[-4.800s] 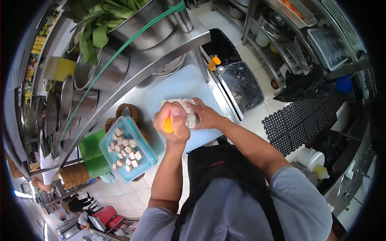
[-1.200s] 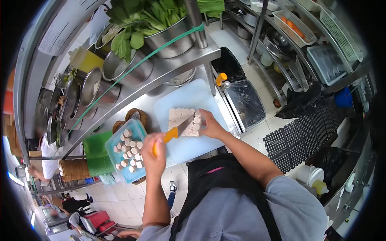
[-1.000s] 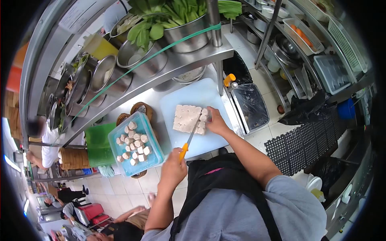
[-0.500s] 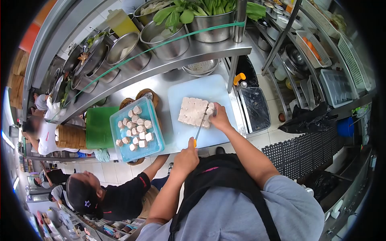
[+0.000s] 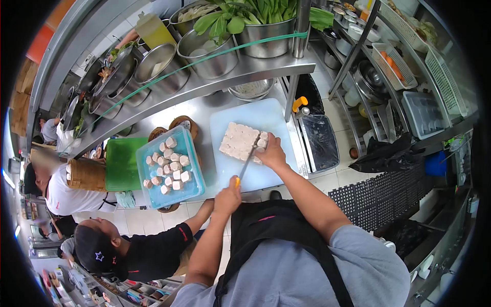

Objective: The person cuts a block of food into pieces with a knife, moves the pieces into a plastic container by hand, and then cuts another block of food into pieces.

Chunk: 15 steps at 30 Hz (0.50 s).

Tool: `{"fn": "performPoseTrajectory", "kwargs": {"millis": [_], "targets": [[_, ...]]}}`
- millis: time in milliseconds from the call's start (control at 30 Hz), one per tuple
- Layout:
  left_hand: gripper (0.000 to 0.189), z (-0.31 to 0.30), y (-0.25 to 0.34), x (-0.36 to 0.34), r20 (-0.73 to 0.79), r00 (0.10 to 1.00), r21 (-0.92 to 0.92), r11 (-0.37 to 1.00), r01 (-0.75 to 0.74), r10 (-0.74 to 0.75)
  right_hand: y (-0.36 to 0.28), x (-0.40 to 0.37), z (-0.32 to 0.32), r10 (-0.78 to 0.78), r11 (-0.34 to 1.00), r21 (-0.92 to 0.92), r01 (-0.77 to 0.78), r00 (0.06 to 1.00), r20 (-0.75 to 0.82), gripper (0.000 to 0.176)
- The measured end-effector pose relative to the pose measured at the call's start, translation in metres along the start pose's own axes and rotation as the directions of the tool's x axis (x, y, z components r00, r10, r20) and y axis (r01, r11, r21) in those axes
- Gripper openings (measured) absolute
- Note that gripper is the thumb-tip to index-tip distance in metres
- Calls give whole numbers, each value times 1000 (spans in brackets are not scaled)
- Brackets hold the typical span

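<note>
My left hand grips a knife by its yellow handle. The narrow blade points up and right, its tip at the lower right part of a pale, bumpy block. This block lies on a white-blue cutting board. Around small pieces at the block's right end, the fingers of my right hand are closed, partly covering them. Left of the board, a clear blue container holds several pale cubes.
Beside the container are a green board and bamboo steamers. A metal shelf with pots and leafy greens crosses above. At lower left a co-worker in black stands close, one arm near my left forearm. Black-lined bin at right.
The knife has drawn down and left with my left hand, its tip now lower on the block. A gap shows between the right-end pieces and the block. The whole view has shifted slightly.
</note>
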<state>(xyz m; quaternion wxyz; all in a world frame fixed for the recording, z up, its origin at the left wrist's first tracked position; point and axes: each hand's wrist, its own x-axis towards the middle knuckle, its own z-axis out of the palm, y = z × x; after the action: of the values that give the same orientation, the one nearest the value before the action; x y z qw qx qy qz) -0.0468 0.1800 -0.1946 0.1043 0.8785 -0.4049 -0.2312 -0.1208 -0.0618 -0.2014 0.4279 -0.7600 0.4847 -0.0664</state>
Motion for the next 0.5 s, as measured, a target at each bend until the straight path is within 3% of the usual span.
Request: {"fn": "performPoseTrajectory", "kwargs": {"millis": [67,167,233,267,300,333,400,433,500], "targets": [[46,-13,-8,12,-44,999,69,997,-22,25,-5,-2,-2,-5,1000,-24,5,1000,-3,92],[41,-26,-13,18,-75,996,16,999,-45,47,-8,1,-2,10,997,-74,-9,1000,13,87],[39,-28,-14,19,-103,991,-28,996,-90,87,5,8,0,-104,962,-247,114,993,52,71],[37,-29,-13,14,-180,975,-109,983,-149,128,16,13,-2,-108,962,-247,117,993,48,71],[35,-35,-9,9,-257,953,-185,960,-209,158,30,15,-7,-265,933,-214,291,954,143,61],[35,-38,-4,6,-256,954,-185,961,-207,156,43,17,-9,-411,877,-163,452,882,231,53],[27,-44,17,-3,-137,991,-278,959,-52,14,54,13,-16,-487,845,-90,527,827,281,47],[27,-39,22,1,-134,991,-281,959,-46,8,56,12,-18,-565,800,-14,599,762,315,42],[23,-29,29,12,-103,993,-81,995,-59,50,51,8,-22,-570,800,2,600,760,314,41]]}}
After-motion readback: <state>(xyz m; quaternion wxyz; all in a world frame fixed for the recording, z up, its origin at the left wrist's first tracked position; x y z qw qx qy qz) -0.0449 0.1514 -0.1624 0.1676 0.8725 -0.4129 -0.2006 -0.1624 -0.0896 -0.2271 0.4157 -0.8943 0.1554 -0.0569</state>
